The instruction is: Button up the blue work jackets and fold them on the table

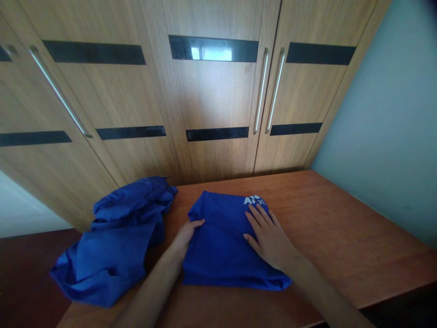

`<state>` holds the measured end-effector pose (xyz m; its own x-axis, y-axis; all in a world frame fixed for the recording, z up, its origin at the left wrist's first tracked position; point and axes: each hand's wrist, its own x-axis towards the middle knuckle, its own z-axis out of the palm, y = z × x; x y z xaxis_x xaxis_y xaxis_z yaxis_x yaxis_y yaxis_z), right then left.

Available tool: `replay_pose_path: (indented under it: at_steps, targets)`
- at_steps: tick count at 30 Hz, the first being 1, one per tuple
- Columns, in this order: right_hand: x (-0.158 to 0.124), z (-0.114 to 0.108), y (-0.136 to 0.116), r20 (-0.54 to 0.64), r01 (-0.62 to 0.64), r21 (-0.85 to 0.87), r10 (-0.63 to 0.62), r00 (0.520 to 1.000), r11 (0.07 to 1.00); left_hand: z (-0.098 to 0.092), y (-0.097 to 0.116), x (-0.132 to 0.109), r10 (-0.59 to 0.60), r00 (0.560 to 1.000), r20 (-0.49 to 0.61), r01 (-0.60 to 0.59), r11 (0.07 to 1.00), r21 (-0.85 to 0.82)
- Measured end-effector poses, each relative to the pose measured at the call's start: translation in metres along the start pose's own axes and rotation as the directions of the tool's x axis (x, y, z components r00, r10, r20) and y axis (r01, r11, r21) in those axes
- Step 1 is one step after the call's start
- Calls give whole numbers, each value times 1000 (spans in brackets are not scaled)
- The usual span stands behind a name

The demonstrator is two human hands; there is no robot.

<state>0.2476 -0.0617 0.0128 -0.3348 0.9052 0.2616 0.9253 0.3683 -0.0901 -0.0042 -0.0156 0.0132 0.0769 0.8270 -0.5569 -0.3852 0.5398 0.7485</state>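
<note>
A folded blue garment (pixel 221 241) lies on the wooden surface in front of me, with white lettering at its far right corner. My left hand (pixel 186 236) grips its left edge, thumb on top and the other fingers largely hidden at the side or beneath. On the right part of the cloth my right hand (pixel 268 237) rests flat, fingers stretched out just below the lettering. A second blue cloth (pixel 116 246), crumpled and loose, lies to the left of my left arm.
The reddish-brown wooden surface (pixel 341 237) extends to the right, its front edge at the lower right. Behind it stands a wooden wardrobe (pixel 218 91) with black strips and long metal handles (pixel 261 91). A pale wall (pixel 385 136) borders the right side.
</note>
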Motion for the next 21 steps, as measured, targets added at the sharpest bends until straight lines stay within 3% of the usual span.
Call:
replay_pose_path:
  at_steps: [6,9,12,15,16,17,18,20,21]
  targets:
    - [-10,14,2,-24,25,-10,-25,999,1000,0,3,-7,-164,986,8,164,985,-45]
    - [-15,22,4,-25,25,-10,-25,999,1000,3,-1,-12,-158,987,28,160,982,-98]
    - [-17,25,4,-16,24,6,-23,1000,1000,4,-6,-12,-32,999,11,33,997,-63]
    - [-15,25,4,-7,29,22,-28,1000,999,3,-9,-9,240,971,-15,-238,967,91]
    - [-15,24,4,-4,26,23,-26,1000,999,3,-9,-9,368,929,-36,-354,913,201]
    - [-15,25,4,0,23,22,-23,1000,999,3,-9,-10,511,858,-49,-465,814,348]
    - [-15,25,3,3,18,20,-18,1000,1000,4,-9,-12,654,756,-35,-546,659,517]
    - [-15,25,3,9,13,15,-13,1000,1000,8,-9,-19,838,528,136,-563,225,795]
    - [-15,24,2,13,15,16,-15,1000,1000,11,-9,-23,848,453,277,-525,2,851]
